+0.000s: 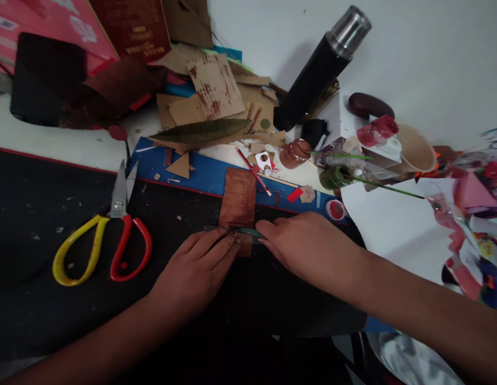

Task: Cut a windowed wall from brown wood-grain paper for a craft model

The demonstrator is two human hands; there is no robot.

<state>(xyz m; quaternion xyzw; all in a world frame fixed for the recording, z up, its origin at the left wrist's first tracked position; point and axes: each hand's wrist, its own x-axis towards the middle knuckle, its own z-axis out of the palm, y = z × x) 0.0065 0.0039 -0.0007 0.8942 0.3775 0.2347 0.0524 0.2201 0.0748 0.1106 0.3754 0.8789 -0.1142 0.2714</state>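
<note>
Two hands at work on a brown painted piece

The brown painted piece (239,193) lies on the black mat (296,305) in front of the person, its far end reaching over a blue strip (204,179). A clear strip (211,230) crosses the nearer part of it, with a little brown showing on the near side. The left hand (204,262) rests flat over the clear strip, fingers stretched out and close together. The right hand (312,240) pinches a slim green tool (250,232) between thumb and fingers, the tool lying along the clear strip and its tip close by the left fingertips.

To the left, well apart from the hands, lie scissors (119,209) with one yellow and one red handle, blades slightly parted. Beyond the brown painted piece, a red and black pencil (253,171) lies at a slant. Farther back, cardboard scraps (216,88) are heaped on the white tabletop (35,139), near a black flask (312,75) with a silver cap. A brown jar (295,155) and a green jar (332,177) stand to the right.
</note>
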